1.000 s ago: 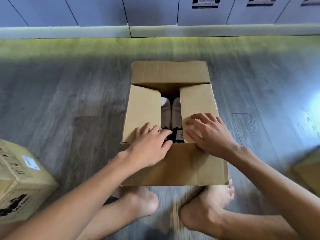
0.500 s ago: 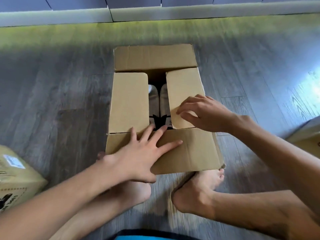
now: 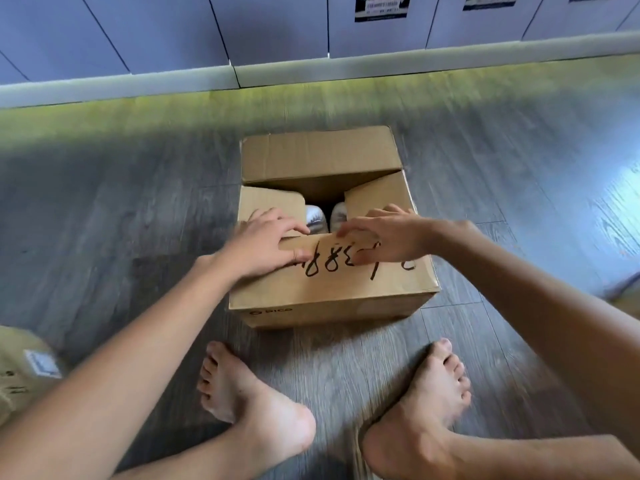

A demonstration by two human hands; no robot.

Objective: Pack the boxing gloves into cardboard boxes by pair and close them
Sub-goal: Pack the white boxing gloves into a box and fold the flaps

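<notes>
A brown cardboard box (image 3: 332,301) stands on the floor in front of me. Its two side flaps (image 3: 266,200) lie folded down, and the far flap (image 3: 318,154) leans partly over the opening. The near flap (image 3: 346,275), with black handwriting on it, is folded over the top. My left hand (image 3: 263,244) grips its free edge on the left, fingers curled over the edge. My right hand (image 3: 388,233) pinches the same edge on the right. White boxing gloves (image 3: 317,216) show through the gap that is left; most of them is hidden.
Another cardboard box (image 3: 24,368) sits at the lower left edge, and a corner of a third (image 3: 627,299) shows at the far right. My bare feet (image 3: 249,403) are planted just before the box. A wall with a skirting board (image 3: 311,71) runs behind.
The near flap has swung up from hanging outside to lying over the top. Both hands moved from the side flaps onto its edge. The camera view has shifted.
</notes>
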